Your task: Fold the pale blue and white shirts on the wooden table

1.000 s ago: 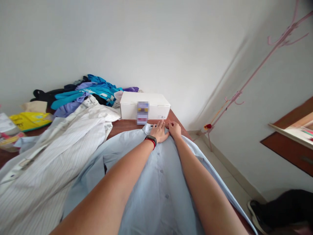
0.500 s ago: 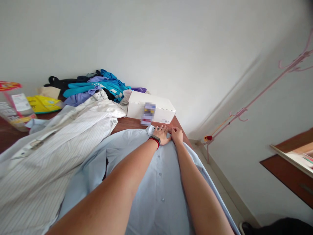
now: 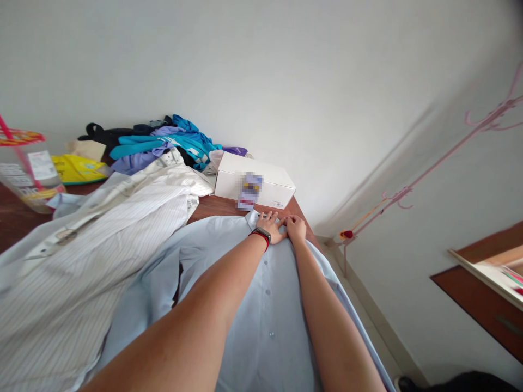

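Where left hand (image 3: 273, 226) splays: button-front shirt (image 3: 261, 318), frame centre — likely steadied flat.
Right hand (image 3: 295, 227): fingertips pinch collar (image 3: 252, 219).

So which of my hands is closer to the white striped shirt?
Left. Your left hand is spread on the light blue shirt near its collar, to the right of the white striped shirt; your right hand is farther right.
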Tool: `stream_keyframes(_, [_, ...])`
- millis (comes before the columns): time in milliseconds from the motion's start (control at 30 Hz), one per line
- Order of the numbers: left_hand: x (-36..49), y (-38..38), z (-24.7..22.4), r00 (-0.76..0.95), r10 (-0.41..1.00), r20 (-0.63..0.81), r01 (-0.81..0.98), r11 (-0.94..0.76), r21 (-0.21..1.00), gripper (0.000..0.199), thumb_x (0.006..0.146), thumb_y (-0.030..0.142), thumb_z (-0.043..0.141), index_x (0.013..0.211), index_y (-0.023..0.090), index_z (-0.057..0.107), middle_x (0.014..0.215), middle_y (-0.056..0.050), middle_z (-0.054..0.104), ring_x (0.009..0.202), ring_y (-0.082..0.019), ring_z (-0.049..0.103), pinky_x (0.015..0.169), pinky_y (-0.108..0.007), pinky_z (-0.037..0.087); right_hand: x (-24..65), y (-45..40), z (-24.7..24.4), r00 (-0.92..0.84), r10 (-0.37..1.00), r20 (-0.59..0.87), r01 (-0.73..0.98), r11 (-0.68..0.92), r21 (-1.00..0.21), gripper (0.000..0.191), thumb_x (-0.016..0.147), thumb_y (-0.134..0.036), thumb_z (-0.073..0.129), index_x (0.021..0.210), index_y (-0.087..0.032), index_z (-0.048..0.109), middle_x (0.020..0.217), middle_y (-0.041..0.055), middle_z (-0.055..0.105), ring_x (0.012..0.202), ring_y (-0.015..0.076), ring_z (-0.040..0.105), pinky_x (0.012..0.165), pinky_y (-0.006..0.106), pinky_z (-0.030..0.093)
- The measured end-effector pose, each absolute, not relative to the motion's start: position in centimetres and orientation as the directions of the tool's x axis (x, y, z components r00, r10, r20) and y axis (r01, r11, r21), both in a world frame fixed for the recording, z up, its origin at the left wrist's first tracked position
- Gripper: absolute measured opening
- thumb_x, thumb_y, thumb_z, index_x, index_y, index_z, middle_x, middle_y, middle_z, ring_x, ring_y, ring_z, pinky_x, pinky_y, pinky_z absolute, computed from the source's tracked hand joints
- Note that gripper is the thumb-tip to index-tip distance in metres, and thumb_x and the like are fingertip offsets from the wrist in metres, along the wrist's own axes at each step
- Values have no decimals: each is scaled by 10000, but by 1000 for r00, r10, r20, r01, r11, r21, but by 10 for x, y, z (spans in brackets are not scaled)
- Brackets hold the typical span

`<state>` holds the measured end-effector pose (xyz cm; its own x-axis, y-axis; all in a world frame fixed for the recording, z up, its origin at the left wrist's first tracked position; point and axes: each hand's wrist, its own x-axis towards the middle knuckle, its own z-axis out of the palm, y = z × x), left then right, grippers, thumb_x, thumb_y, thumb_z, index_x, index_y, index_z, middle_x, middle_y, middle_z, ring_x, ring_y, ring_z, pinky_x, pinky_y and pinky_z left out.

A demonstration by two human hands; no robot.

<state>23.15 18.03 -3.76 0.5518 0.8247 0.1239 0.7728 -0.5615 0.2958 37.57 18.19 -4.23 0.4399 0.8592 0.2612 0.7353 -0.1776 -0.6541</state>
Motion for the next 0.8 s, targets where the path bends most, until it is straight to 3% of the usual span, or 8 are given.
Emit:
stream_keyframes(500, [234,180,-42,531,828,178,790,-560,249,733,912,701,403,1550,340,395,1641,-87,334,1504,-359,250,1206,-583,115,377,184,-45,440,858,266,733,-172,-658,294,885,-265,486,943,-190,764,1010,84,769,944,228,676,830,273,477])
stream_keyframes(800, [235,175,-38,516,838,179,800,-546,247,720,927,661,402,1551,300,403,1641,-105,333,1500,-369,253,1212,-576,87,378,185,-46,431,864,262,735,-167,-657,287,881,-304,504,925,-196,767,980,79,771,923,233,678,807,272,477])
